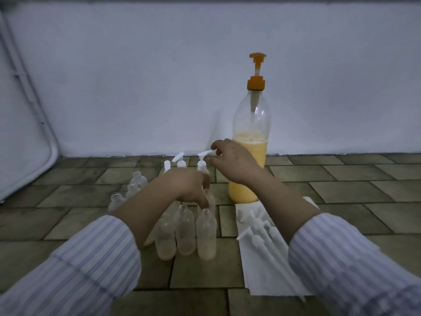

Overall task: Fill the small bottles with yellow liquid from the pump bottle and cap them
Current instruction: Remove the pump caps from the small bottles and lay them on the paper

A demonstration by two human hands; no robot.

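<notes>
A tall clear pump bottle (251, 137) with an orange pump head stands against the wall, about half full of yellow liquid. Several small clear bottles stand in a cluster in front; three uncapped ones (206, 233) are nearest me, and three white pump caps (201, 161) rise behind my left hand. My left hand (189, 188) is curled round a small bottle, mostly hiding it. My right hand (232, 161) pinches the nozzle of that bottle's white pump cap.
A white paper sheet (259, 277) lies to the right with several loose white pump caps (255, 222) on it. More uncapped small bottles (136, 181) stand at the left. The surface has a brick-like tile pattern; a white wall rises right behind.
</notes>
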